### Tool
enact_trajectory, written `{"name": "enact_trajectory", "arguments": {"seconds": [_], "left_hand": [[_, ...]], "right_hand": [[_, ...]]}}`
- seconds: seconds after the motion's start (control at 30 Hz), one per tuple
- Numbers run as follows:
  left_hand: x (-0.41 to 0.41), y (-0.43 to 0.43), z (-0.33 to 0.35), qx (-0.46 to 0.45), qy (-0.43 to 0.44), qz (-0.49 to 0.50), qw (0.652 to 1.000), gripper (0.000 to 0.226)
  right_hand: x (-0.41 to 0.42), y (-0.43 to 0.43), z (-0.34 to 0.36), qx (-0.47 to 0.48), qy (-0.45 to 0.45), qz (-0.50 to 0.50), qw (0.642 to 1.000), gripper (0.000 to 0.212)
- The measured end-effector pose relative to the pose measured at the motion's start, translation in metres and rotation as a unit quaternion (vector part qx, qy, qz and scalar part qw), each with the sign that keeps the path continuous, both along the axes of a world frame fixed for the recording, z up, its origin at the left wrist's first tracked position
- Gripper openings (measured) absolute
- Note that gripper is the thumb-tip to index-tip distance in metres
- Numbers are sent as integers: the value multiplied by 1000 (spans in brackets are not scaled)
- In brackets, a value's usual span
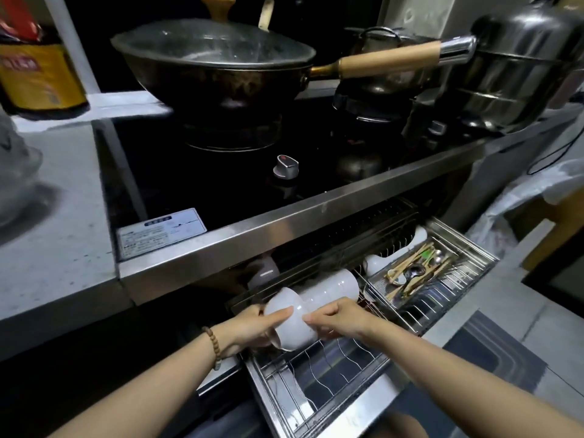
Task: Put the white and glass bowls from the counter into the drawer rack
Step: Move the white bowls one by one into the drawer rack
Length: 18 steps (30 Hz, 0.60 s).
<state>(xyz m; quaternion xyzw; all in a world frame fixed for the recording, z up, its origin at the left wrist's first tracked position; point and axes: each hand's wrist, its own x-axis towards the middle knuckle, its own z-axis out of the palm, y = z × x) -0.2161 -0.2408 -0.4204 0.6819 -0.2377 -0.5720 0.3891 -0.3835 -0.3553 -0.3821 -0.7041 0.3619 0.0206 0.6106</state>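
A white bowl (292, 322) lies on its side over the wire drawer rack (331, 371), held between both hands. My left hand (252, 327) grips its left side and rim, thumb along the top. My right hand (338, 316) pinches its right side. Behind it a row of white bowls (331, 287) stands on edge in the rack, touching the held bowl. Another white bowl (264, 273) sits further back under the counter edge. A glass bowl (17, 172), blurred, rests on the grey counter at the far left.
The pulled-out steel drawer holds a cutlery tray (420, 273) with chopsticks and spoons on the right. Above, a black hob carries a lidded wok (215, 67) with a long handle, a kettle (382, 71) and a steel pot (518, 64). A sauce bottle (34, 67) stands at far left.
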Motion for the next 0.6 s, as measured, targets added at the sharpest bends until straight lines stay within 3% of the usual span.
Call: {"name": "enact_trajectory", "arguments": {"seconds": [0.13, 0.33, 0.6], "left_hand": [[13, -17, -27, 43, 5, -3, 999, 80], [21, -33, -58, 79, 33, -59, 995, 58], [20, -47, -83, 94, -4, 2, 996, 96]], "right_hand": [[17, -15, -28, 24, 22, -5, 999, 28], [32, -31, -62, 43, 55, -28, 997, 26], [37, -36, -92, 35, 47, -92, 994, 25]]}}
